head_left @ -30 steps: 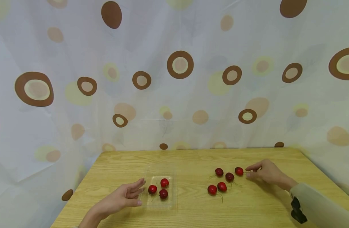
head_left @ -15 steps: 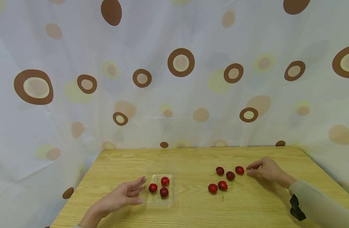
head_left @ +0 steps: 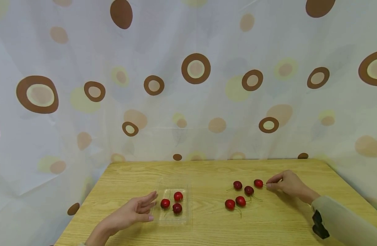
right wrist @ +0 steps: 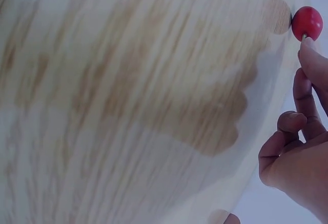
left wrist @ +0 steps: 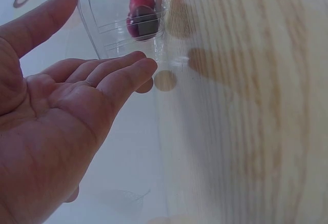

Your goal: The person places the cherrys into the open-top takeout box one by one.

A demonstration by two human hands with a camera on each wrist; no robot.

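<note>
Bare table between clear tray and apparently five loose cherries.

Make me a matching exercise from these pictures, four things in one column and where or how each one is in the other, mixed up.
1. left hand
2. right hand
3. clear tray
4. five loose cherries

A. holds three cherries
B. lie on the bare table
C. open beside the tray
D. fingertips at a cherry's stem

Pairs: 1-C, 2-D, 3-A, 4-B
</note>
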